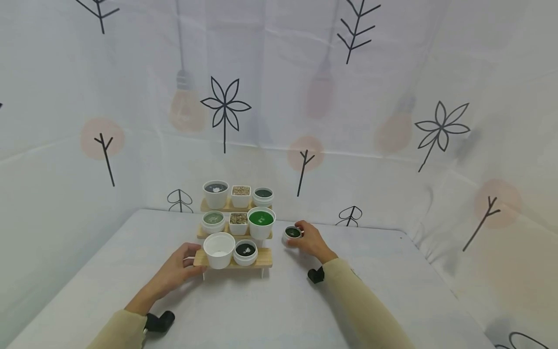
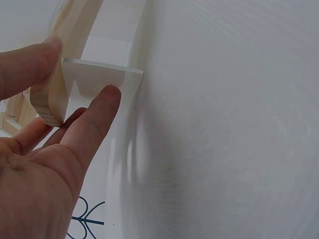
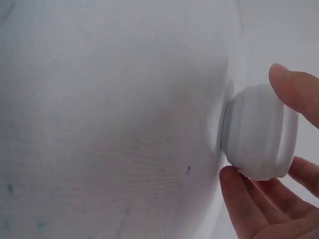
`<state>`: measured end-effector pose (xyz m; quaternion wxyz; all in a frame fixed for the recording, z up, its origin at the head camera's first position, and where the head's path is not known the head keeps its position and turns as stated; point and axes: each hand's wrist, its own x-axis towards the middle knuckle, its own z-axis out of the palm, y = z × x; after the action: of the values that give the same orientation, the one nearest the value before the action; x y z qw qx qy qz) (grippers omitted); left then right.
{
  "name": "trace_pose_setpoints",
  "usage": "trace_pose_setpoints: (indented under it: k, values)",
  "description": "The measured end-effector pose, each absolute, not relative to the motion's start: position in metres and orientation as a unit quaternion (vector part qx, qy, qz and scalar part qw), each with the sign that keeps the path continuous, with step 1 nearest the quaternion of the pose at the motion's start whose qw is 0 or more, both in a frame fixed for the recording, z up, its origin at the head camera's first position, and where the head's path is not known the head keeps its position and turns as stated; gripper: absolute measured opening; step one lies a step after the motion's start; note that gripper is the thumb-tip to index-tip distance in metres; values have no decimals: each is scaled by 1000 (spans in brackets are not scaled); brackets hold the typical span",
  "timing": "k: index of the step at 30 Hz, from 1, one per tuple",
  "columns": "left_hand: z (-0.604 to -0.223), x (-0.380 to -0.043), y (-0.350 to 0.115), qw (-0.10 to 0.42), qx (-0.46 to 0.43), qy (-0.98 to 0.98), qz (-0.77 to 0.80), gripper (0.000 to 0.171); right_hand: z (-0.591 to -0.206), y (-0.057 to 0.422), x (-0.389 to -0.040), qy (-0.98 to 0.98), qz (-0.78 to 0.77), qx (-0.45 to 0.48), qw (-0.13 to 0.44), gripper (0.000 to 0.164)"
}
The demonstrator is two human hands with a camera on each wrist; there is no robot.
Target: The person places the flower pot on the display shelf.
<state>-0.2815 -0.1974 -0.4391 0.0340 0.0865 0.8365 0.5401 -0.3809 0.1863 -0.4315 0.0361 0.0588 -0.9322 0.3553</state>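
Note:
A tiered wooden stand [image 1: 265,259] holds several small white pots. My left hand [image 1: 174,269] grips the left end of its lowest board. In the left wrist view, the thumb lies on the wooden board [image 2: 75,37], and the fingers reach beneath it beside a translucent leg [image 2: 102,74]. On that board are a white cup [image 1: 219,252] and a round pot with dark contents [image 1: 245,254]. Right of the stand, my right hand [image 1: 313,242] holds a small ribbed white pot [image 3: 259,132] between thumb and fingers, close to the tabletop. Dark green contents show inside from above.
The middle board bears a round pot [image 1: 213,223], a square grainy-filled pot [image 1: 238,224] and a taller cup of green [image 1: 261,225]. Above stand a grey-filled cup [image 1: 215,196], another square pot [image 1: 241,198] and a round pot [image 1: 263,198]. A patterned white curtain [image 1: 270,165] hangs behind the white table [image 1: 235,315].

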Motion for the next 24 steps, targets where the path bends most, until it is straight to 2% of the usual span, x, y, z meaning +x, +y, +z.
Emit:
trace_pose_setpoints:
  k: [24]
  values:
    - [-438, -281, -197, 28, 90, 838, 538, 61, -433, 191, -385, -933, 350, 72, 33, 61]
